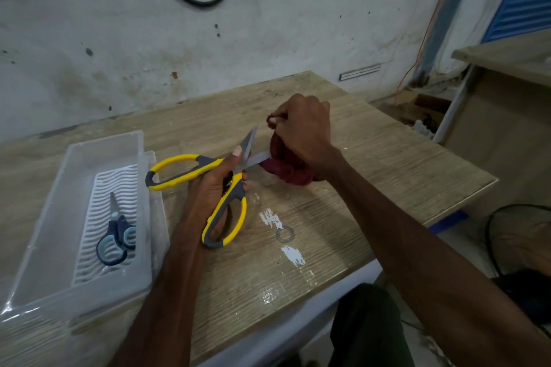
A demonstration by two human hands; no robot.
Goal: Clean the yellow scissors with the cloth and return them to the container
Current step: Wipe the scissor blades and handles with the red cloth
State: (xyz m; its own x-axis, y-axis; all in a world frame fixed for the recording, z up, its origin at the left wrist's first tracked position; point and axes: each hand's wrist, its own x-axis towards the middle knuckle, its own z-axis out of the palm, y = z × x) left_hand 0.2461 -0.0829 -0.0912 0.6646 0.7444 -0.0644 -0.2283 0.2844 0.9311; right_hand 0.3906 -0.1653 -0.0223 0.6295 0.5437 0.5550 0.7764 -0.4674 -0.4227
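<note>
Scissors (205, 167), likely stiff, sharp, gripped at pivot by left hand (208, 191); soft cloth (286, 167) squeezed round blade beyond by right hand (304, 128).

1. I see mid-table crowded: left hand (205, 197), right hand (304, 131), open yellow scissors (235, 185), cloth (286, 170).
2. Table (387, 173) right of them lies bare, so there is room to pass.
3. Container (59, 217) is open on top; blue scissors (117, 235) take part of its floor.
4. Wall (179, 53) closes the far edge.
</note>
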